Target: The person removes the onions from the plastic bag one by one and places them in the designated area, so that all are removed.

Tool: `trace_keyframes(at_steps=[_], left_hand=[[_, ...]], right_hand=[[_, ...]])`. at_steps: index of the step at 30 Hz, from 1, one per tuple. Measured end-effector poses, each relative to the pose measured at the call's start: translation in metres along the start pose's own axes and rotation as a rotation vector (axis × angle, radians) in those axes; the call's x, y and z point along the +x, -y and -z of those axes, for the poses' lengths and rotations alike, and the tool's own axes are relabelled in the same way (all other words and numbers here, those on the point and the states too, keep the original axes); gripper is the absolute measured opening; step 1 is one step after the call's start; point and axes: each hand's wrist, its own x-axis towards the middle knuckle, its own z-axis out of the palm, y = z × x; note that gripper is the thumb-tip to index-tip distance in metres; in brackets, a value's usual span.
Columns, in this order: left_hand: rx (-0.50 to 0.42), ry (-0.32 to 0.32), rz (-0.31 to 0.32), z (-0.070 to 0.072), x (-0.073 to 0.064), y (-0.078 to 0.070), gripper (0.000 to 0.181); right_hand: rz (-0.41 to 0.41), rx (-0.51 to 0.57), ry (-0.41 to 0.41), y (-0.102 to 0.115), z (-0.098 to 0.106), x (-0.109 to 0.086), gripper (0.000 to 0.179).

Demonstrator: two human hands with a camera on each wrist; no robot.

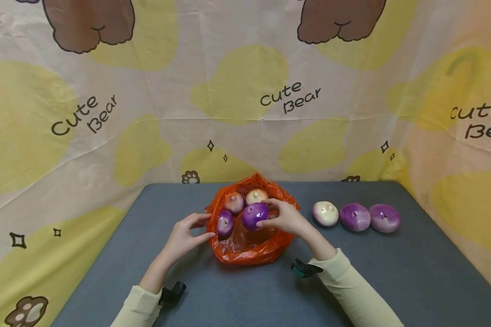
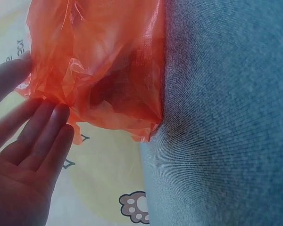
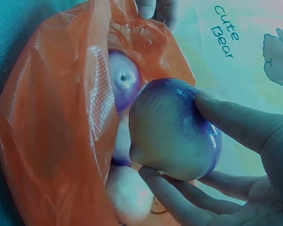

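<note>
An orange-red plastic bag [image 1: 249, 258] stands with its mouth wide. Inside lie a purple onion [image 1: 225, 223], a pinkish onion [image 1: 234, 202] and a pale onion [image 1: 256, 196]. My right hand [image 1: 284, 218] holds another purple onion [image 1: 253, 216] over the bag's mouth, thumb on one side and fingers on the other, as the right wrist view shows of this onion [image 3: 174, 132]. At the bag's left rim, my left hand [image 1: 188, 234] holds the plastic with spread thumb and fingers. Its fingertips [image 2: 61, 113] rest against the outside of the bag [image 2: 118, 70].
To the right of the bag, a white onion [image 1: 325, 213] and two purple onions, one in the middle [image 1: 354, 217] and one at the end [image 1: 385, 218], sit in a row on the grey table [image 1: 229, 299]. A printed cloth [image 1: 237, 150] hangs behind the table.
</note>
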Motion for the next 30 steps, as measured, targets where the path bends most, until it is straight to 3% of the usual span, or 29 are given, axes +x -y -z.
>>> trace_keyframes(at_steps=[13, 30], left_hand=[[0.008, -0.015, -0.039, -0.002, 0.001, 0.0, 0.045], [-0.008, -0.011, -0.024, -0.004, 0.002, -0.001, 0.047]], right_hand=[[-0.035, 0.02, -0.021, -0.006, 0.013, -0.012, 0.069], [-0.038, 0.071, -0.043, -0.019, 0.034, -0.031, 0.071]])
